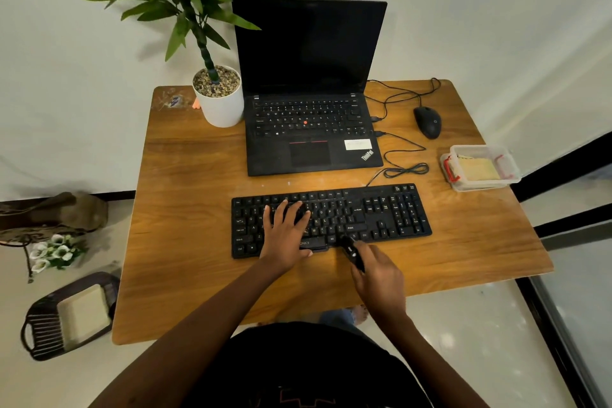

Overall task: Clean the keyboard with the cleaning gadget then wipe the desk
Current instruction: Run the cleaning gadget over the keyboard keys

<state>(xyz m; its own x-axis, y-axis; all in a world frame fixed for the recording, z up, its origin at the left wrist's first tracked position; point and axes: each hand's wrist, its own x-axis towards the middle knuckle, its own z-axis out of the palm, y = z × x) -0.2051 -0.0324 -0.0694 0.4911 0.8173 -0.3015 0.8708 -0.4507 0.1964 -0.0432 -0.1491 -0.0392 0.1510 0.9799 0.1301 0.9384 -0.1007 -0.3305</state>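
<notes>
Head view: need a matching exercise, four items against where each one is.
Things:
1. mouse
2. white plant pot
3. keyboard
4. cleaning gadget

Places:
a. held in the right hand
b. under the left hand
c. just left of the laptop
d. right of the laptop

Pairs: 1-d, 2-c, 3-b, 4-a.

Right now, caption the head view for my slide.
Left hand flat on the keyboard; right hand holds the cleaning gadget at its front edge.
</notes>
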